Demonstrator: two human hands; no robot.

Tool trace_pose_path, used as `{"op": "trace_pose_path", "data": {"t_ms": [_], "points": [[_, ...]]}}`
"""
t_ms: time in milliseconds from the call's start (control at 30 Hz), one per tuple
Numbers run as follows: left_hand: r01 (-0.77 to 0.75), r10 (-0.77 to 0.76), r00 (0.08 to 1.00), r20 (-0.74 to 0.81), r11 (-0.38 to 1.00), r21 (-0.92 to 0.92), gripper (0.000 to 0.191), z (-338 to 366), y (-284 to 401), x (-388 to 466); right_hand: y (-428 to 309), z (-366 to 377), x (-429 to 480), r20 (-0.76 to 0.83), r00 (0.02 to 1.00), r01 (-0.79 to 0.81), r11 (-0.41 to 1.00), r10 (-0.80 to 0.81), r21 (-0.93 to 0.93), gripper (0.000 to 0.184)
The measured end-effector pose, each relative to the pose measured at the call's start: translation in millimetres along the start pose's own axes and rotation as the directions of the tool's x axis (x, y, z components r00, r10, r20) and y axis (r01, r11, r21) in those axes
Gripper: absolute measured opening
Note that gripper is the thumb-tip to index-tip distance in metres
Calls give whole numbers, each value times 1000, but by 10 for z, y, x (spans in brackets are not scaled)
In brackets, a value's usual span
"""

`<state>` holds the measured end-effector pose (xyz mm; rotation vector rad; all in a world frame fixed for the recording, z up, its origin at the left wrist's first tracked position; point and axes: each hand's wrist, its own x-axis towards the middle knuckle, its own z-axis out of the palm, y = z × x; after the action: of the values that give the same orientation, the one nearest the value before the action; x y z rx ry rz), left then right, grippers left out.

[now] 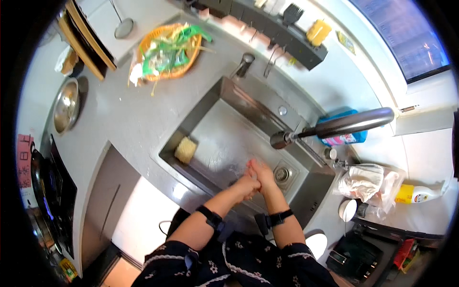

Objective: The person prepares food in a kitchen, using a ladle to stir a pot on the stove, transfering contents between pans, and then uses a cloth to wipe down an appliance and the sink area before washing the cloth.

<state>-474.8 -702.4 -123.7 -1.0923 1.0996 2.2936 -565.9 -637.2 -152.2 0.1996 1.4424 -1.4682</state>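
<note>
My left hand (247,186) and my right hand (263,171) are pressed together over the stainless-steel sink (229,122). The left hand's fingers curl against the right palm, and any small thing between them would be hidden. Just above and to the right of the hands hangs the spray head (279,140) of a pull-down faucet (355,122). Wet streaks shine on the basin floor below the hands. Beside my right hand lies the round drain strainer (282,174). A yellowish sponge (185,150) rests in the sink's left corner.
On the grey counter (140,114) stand an orange basket (195,53) of green-and-clear packaging and a metal bowl (66,106). A blue bottle (344,138), plastic bags (362,183) and a white cup (348,210) stand right of the sink. A black cooktop (59,201) is at far left.
</note>
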Motion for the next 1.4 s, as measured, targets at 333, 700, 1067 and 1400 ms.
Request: {"op": "trace_pose_path", "data": {"t_ms": [333, 700, 1067, 1400], "points": [[-209, 114, 978, 175, 514, 832, 52, 82, -215, 310, 85, -128, -16, -16, 1000, -21, 999, 21, 41, 32], [-213, 297, 942, 158, 160, 964, 31, -169, -326, 267, 23, -516, 74, 287, 954, -122, 987, 86, 109, 52], [32, 380, 921, -84, 140, 990, 45, -551, -93, 217, 286, -927, -282, 216, 929, 139, -256, -302, -957, 44], [-478, 503, 863, 42, 789, 386, 56, -383, -169, -137, 53, -345, -438, 225, 953, 284, 857, -203, -430, 24]]}}
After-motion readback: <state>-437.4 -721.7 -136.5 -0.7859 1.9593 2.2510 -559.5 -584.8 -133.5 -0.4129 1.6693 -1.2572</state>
